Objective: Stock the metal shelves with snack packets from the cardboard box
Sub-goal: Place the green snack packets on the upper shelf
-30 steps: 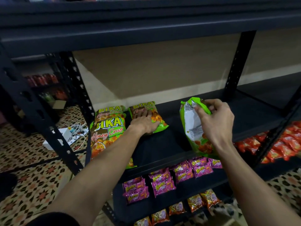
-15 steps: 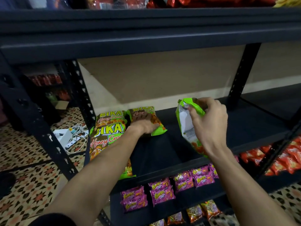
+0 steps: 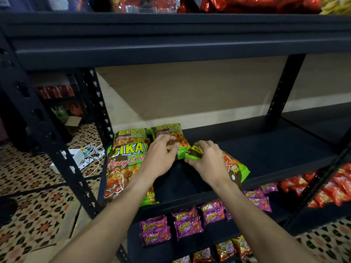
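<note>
Our right hand (image 3: pixel 206 160) has its grip closed on the top edge of a green packet (image 3: pixel 234 168), with the fingers pinching the folded corner near the printed letter, and we hold it there because the seam is the firmest part of such a soft bag and lets us steer it flat. The packet lies low over the black metal shelf (image 3: pixel 275 149), with its bottom toward the front lip, so we judge it is being laid down next to the others; whether it rests fully on the shelf we cannot tell. Our left hand (image 3: pixel 161 154) lies with spread fingers on another green packet behind (image 3: pixel 169 133), not gripping it but pressing it flat, probably to keep it from sliding while the new one comes beside it. To the left of this, two Honey Crab packets (image 3: pixel 126 160) overlap one another in a column from back to front, and the front one hangs a little over the shelf edge. This shows the pattern we follow: rows from the left post toward the right, labels facing up. The right part of the shelf is bare, so the stocking seems far from finished. Below are purple packets (image 3: pixel 187 223) and red packets (image 3: pixel 334 185) on the lower shelves. The cardboard box of the task is not clearly visible here.
</note>
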`<state>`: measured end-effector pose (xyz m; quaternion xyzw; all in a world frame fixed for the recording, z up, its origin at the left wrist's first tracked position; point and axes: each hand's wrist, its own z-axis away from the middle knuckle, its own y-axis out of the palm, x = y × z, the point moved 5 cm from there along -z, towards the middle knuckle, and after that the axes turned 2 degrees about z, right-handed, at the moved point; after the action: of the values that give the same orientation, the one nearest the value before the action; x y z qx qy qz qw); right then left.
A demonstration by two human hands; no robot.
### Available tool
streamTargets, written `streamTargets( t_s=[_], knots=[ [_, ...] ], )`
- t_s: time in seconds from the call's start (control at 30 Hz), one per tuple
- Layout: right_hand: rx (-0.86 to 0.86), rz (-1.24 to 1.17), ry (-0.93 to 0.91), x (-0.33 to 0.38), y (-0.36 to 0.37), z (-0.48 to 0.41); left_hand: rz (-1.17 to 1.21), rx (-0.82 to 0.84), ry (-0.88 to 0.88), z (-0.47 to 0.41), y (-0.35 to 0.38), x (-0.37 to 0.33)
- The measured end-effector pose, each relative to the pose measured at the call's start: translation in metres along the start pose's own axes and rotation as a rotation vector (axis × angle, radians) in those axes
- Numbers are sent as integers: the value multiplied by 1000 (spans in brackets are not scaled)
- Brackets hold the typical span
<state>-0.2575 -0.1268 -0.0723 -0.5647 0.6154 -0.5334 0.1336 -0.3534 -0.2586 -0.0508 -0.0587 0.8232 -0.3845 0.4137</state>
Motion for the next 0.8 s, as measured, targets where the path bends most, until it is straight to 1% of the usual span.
streamTargets(
  t_s=[0.03, 0.1, 0.13, 0.17, 0.2, 0.23, 0.3, 0.33, 0.37, 0.43, 0.53, 0.67, 0.73, 0.8],
  knots=[
    [-2, -172, 39, -3, -6, 0, 14, 27, -24, 2, 5, -1],
    [-110, -461, 137, -17, -24, 1, 20, 121, -98, 2, 19, -1],
    [-194, -532, 188, -29, -34, 0, 14, 163, -127, 1, 27, 0],
    [-247, -535, 246, -43, -42, 0, 8, 201, -155, 1, 35, 0],
    [-241, -485, 300, -56, -48, -1, 13, 233, -187, -1, 43, 1],
    [-162, -403, 360, -68, -49, -3, 31, 260, -224, -2, 50, 2],
    [126, -239, 470, -90, -37, 0, 81, 274, -288, -8, 59, 1],
    [263, -198, 499, -98, -29, 4, 110, 257, -309, -11, 61, 1],
    [348, -194, 508, -102, -23, 11, 156, 228, -333, -13, 62, 1],
    [367, -232, 487, -107, -20, 21, 314, 179, -413, -15, 64, 2],
    [309, -337, 480, -110, -21, 34, 508, 251, -561, -8, 68, 4],
    [326, -460, 436, -106, -23, 43, 702, 283, -614, -5, 59, 7],
    [359, -553, 427, -102, -24, 46, 831, 311, -655, -7, 50, 10],
    [391, -654, 405, -94, -24, 49, 908, 341, -677, -10, 39, 12]
  ],
)
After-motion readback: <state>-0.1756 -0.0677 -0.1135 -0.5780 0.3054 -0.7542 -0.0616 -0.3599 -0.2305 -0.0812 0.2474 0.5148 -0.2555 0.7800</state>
